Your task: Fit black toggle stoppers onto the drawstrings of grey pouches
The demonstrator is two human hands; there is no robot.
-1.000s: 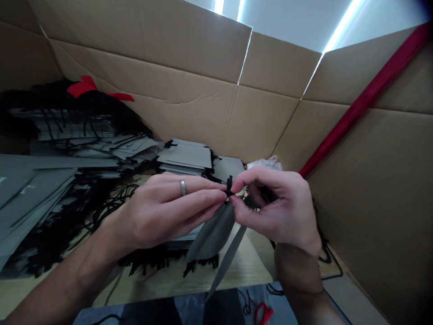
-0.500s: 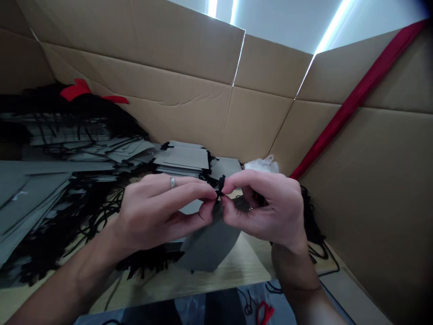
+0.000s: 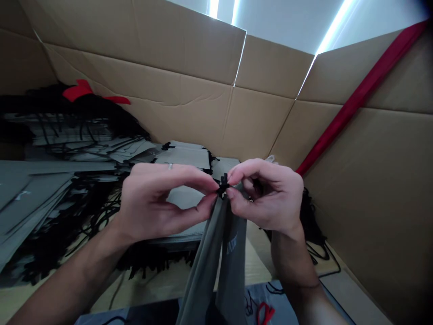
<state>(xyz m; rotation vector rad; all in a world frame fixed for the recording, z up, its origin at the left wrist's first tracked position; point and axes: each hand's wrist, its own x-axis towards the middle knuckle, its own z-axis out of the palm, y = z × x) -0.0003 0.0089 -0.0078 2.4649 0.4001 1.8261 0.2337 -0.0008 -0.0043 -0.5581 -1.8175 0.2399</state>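
Both grips pinched shut on the black cord knot (image 3: 223, 185). Left hand (image 3: 162, 203) has thumb and forefinger tips on it from the left, right hand (image 3: 267, 198) the same from the right, fingertips almost touching. Ring (image 3: 170, 166) on a left finger.

The knot sits at the top edge of a grey bag (image 3: 223, 262). The bag hangs straight down from the pinch, clear of the tabletop (image 3: 162, 284), and its lower end runs out of frame. Small printed mark on the right panel, not readable.

Behind the hands: a stack of flat grey bags (image 3: 186, 158). More grey bags (image 3: 40, 189) fan out on the left, with loose black cords (image 3: 84, 212) tangled over them.

Red ribbon (image 3: 81, 90) on top of the far left pile.

Cardboard walls (image 3: 189, 108) all round, with a red strip (image 3: 358, 95) running diagonally on the right wall.

Plastic sheet (image 3: 152, 313) at the near edge.
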